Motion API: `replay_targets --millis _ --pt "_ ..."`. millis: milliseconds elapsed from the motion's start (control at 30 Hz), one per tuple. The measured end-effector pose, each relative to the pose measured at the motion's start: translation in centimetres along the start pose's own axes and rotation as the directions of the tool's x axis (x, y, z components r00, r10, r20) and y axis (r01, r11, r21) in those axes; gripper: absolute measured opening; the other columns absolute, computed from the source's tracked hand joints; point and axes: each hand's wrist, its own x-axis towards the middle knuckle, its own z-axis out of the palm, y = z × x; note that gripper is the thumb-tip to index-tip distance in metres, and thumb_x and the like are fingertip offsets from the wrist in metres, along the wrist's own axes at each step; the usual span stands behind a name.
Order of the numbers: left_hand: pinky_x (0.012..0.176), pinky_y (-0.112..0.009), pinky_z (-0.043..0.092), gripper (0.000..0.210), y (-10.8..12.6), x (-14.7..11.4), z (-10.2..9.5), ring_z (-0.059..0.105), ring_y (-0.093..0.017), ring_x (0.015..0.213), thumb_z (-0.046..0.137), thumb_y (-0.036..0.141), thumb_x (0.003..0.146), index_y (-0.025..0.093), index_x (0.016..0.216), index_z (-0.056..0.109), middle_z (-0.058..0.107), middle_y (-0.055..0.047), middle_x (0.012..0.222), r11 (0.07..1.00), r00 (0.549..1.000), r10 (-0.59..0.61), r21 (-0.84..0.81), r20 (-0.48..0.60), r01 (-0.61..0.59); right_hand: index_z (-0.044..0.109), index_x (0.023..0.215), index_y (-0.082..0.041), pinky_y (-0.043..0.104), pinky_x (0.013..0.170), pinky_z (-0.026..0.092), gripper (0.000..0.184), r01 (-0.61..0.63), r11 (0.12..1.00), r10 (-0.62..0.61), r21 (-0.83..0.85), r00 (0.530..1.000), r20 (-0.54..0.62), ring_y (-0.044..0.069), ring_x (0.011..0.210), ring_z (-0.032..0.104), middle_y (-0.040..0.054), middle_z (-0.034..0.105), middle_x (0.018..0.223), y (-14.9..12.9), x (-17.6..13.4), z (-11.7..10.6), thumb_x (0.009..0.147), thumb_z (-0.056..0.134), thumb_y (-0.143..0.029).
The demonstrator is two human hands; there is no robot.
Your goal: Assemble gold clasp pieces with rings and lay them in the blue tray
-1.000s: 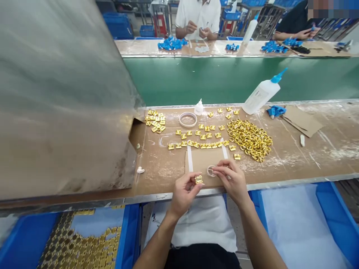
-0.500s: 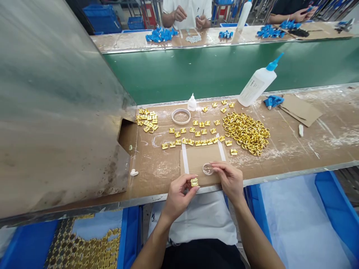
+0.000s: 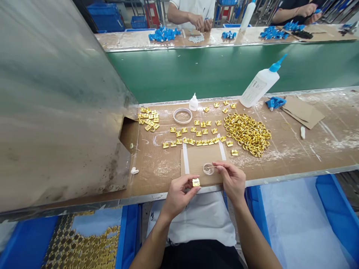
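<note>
Left hand [image 3: 178, 192] has a gold piece [image 3: 196, 182] pinched between thumb and fingers, right by the near edge of the bench [image 3: 157, 164]. Right hand [image 3: 233, 180] is pinching a thin stick [image 3: 215, 167], tip in or just over a dish [image 3: 205, 172] near that edge. Ring heap [image 3: 249, 136] sits further back, big bottle [image 3: 259, 87] at the far edge.

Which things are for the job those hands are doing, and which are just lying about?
For the job:
gold piece, in the left hand
thin stick, in the right hand
clear dish, at the stick's tip
probably the rows of gold pieces

Seemingly lying about:
white ring
blue bundle
loose cardboard
white lump
</note>
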Motion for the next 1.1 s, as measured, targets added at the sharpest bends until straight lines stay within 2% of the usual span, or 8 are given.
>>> replay_targets --millis 267,533,700,767,900,1100 --pt "0.052 -0.02 0.052 0.025 0.7 0.4 -0.1 0.058 -0.011 0.056 0.072 0.028 0.082 0.012 0.101 0.074 0.063 0.0 0.068 0.995 0.994 -0.094 -0.031 0.047 0.095 0.079 0.086 -0.022 0.03 0.063 0.063 0.017 -0.056 0.998 0.056 0.012 0.998 -0.002 0.02 0.067 0.077 0.0053 0.083 0.084 -0.1 -0.2 -0.3 0.092 0.067 -0.032" --pt "0.054 -0.02 0.053 0.027 0.3 0.5 0.0 0.058 -0.011 0.058 0.075 0.033 0.083 0.013 0.101 0.075 0.06 0.0 0.07 0.998 0.997 -0.058 0.011 0.057 0.057 0.077 0.083 -0.021 0.029 0.057 0.061 0.02 -0.042 0.998 0.043 0.046 0.998 -0.04 0.02 0.064 0.076 0.0059 0.082 0.078 -0.7 0.3 -0.3 0.091 0.07 -0.038" --pt "0.057 -0.022 0.055 0.029 0.2 0.3 0.0 0.063 -0.013 0.059 0.075 0.034 0.084 0.013 0.103 0.075 0.061 0.0 0.07 0.998 0.997 -0.066 0.001 0.043 0.066 0.075 0.087 -0.022 0.026 0.054 0.059 0.015 -0.011 0.997 0.02 0.081 0.994 -0.106 0.017 0.06 0.072 0.0043 0.081 0.079 -2.7 -1.4 -0.1 0.095 0.069 -0.034" --pt "0.058 -0.023 0.056 0.029 0.2 0.3 0.1 0.064 -0.013 0.06 0.075 0.034 0.084 0.013 0.103 0.075 0.062 -0.001 0.071 0.998 0.997 -0.066 0.004 0.039 0.066 0.075 0.091 -0.023 0.027 0.056 0.06 0.011 0.005 0.996 0.002 0.084 0.996 -0.085 0.015 0.058 0.071 0.0034 0.081 0.082 -3.4 -2.4 0.1 0.096 0.069 -0.031" --pt "0.059 -0.023 0.057 0.029 0.2 0.2 0.2 0.066 -0.014 0.062 0.076 0.035 0.083 0.012 0.102 0.074 0.065 -0.002 0.072 0.997 0.997 -0.072 -0.022 0.032 0.073 0.076 0.094 -0.023 0.029 0.058 0.063 0.012 0.039 0.998 -0.039 0.057 0.999 -0.015 0.018 0.067 0.074 0.0048 0.081 0.087 -3.6 -4.0 0.9 0.098 0.067 -0.03" --pt "0.058 -0.023 0.057 0.029 0.3 0.2 0.2 0.065 -0.014 0.06 0.075 0.037 0.084 0.013 0.101 0.073 0.067 -0.002 0.071 0.996 0.996 -0.076 -0.034 0.042 0.078 0.074 0.094 -0.023 0.028 0.056 0.063 0.015 -0.009 0.999 0.007 0.043 0.999 0.042 0.016 0.06 0.071 0.005 0.081 0.087 -3.0 -4.3 1.7 0.099 0.064 -0.032"
